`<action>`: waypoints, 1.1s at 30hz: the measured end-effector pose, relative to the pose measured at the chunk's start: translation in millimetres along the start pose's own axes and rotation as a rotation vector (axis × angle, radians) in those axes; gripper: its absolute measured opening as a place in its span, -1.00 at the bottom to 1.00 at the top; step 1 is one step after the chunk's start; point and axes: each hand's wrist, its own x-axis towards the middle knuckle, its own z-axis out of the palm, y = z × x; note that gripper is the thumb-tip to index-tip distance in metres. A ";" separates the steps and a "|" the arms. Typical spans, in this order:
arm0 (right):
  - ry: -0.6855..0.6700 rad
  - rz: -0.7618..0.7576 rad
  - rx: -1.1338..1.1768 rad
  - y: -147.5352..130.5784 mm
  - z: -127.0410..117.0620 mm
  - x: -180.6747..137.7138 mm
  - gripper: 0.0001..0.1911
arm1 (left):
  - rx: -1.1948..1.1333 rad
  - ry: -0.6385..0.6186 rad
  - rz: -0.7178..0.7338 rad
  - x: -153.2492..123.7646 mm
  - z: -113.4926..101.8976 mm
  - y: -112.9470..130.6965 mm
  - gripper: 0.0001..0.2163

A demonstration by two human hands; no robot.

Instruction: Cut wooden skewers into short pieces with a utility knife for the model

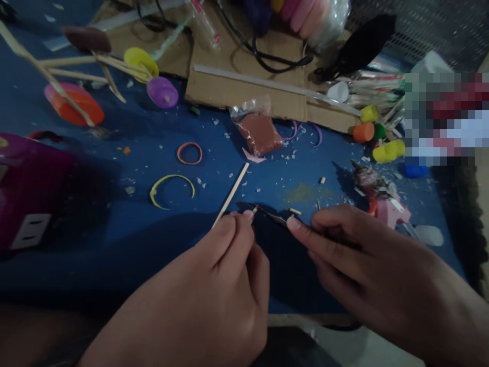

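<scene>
My left hand point(225, 275) is closed in a pinch on a short piece of thin wooden stick point(255, 209), of which just the tip shows. My right hand point(367, 270) grips a narrow dark blade point(273, 216), its handle hidden by the fingers. The blade's edge lies against or very close to the stick's tip. A longer pale stick point(233, 191) reaches out past my left fingers; whether they hold it too, I cannot tell. A small cut bit of wood point(295, 211) lies beside the blade.
On the blue tabletop point(126, 275) are an orange ring point(189, 153), a yellow curved strip point(171, 178), a bag of brown material point(260, 132) and scattered scraps. Cardboard point(244, 81) lies behind. A stick branch point(72, 61) with coloured lumps stands left, near a purple box point(30, 188).
</scene>
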 end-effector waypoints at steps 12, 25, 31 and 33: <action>0.045 0.009 -0.030 1.2 1.8 -2.3 -0.49 | -0.044 0.025 -0.068 -23.7 -1.0 9.8 -0.60; 0.074 0.017 0.036 -1.3 6.5 0.1 -0.51 | -0.124 -0.008 -0.071 -18.5 2.3 12.0 -0.55; 0.110 0.014 0.013 -3.9 6.5 1.0 -0.51 | -0.163 -0.015 -0.065 -12.2 1.1 8.2 -0.63; 0.102 -0.065 -0.061 -4.7 5.7 3.5 -0.59 | -0.157 -0.012 -0.060 -12.1 0.4 8.4 -0.65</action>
